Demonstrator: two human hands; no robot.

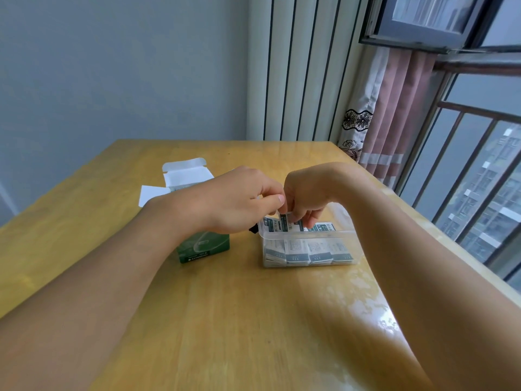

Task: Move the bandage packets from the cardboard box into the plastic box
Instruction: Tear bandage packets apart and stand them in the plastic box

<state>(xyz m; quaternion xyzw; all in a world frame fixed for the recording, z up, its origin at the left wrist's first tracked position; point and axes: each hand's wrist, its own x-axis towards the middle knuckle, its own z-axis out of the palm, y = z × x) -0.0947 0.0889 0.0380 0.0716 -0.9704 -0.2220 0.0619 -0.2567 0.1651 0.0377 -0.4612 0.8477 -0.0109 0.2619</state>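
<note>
A clear plastic box (307, 235) stands on the wooden table, holding several white and dark bandage packets (298, 251) stacked on edge. Left of it sits the green cardboard box (203, 251) with its white flaps open; my left forearm hides most of it. Both hands meet over the plastic box's left end. My left hand (239, 198) pinches the top of a bandage packet (283, 221) between thumb and fingers. My right hand (306, 196) reaches down with curled fingers that pinch the same packet from the right.
The wooden table (239, 320) runs from a grey wall at the back to a window with railings on the right. A radiator-like ribbed panel (304, 66) and a pink curtain (394, 114) stand behind the table's far right corner.
</note>
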